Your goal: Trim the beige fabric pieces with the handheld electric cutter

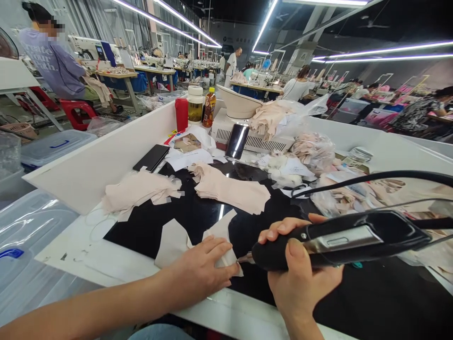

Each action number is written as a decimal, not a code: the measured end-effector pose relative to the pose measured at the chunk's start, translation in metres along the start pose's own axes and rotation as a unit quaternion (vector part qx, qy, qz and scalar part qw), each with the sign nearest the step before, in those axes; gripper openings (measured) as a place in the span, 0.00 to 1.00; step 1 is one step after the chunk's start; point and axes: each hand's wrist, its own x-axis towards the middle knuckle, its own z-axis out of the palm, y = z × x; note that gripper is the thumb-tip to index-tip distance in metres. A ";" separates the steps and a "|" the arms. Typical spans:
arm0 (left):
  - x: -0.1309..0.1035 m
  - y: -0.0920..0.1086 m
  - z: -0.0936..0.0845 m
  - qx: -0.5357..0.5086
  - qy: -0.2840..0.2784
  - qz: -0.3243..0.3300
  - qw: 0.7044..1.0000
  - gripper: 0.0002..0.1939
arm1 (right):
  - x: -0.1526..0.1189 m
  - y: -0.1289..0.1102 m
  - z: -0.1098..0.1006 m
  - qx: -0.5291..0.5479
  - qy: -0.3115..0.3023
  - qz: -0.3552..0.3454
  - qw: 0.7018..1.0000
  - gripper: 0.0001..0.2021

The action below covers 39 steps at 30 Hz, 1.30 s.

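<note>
Head view: the right hand (pixel 300 274) clasps a corded handheld tool (pixel 339 241); the left hand (pixel 201 264), ungripping, presses cream fabric (pixel 222 230) at the black mat (pixel 389 297)'s near side. Tool slippage could injure fingers; bumping could skew the fabric stack (pixel 231 191) farther across.

Garment sewing workshop, rows of sewing machines (pixel 94 49), fabric piles (pixel 231 189), workers on stools (pixel 76 113), strip lights (pixel 265 23)

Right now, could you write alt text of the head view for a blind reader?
The left hand presses a pale fabric piece onto a black work surface, while the right hand grips a black handheld tool, its tip close to the left fingers. Beyond lie two stacks of beige fabric, then people among sewing machines.
</note>
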 end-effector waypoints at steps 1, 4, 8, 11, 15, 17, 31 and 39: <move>0.000 0.000 0.000 0.001 0.002 0.000 1.000 0.17 | 0.000 0.000 0.001 -0.007 0.003 0.002 1.000 0.19; 0.001 0.000 0.000 0.005 0.007 0.004 1.000 0.15 | 0.002 -0.001 0.004 -0.013 0.012 0.009 1.000 0.18; 0.002 0.000 -0.003 0.009 0.008 0.015 1.000 0.14 | 0.006 0.002 0.006 0.006 0.019 -0.002 1.000 0.19; 0.002 0.000 -0.003 0.005 0.008 0.014 1.000 0.14 | 0.008 0.007 0.007 0.015 0.009 -0.006 1.000 0.19; 0.002 0.000 0.000 0.005 0.012 0.015 1.000 0.13 | 0.007 0.009 0.008 0.011 0.005 0.004 1.000 0.19; 0.002 0.001 0.002 0.001 0.017 0.008 1.000 0.12 | 0.006 0.009 0.009 0.007 0.008 0.008 1.000 0.19; 0.003 0.003 0.000 -0.008 0.034 -0.009 0.999 0.12 | 0.013 0.017 0.016 0.016 -0.004 -0.003 1.000 0.20; -0.007 0.018 0.020 0.051 0.046 -0.012 0.998 0.20 | 0.009 0.015 0.012 -0.008 -0.008 0.014 1.000 0.18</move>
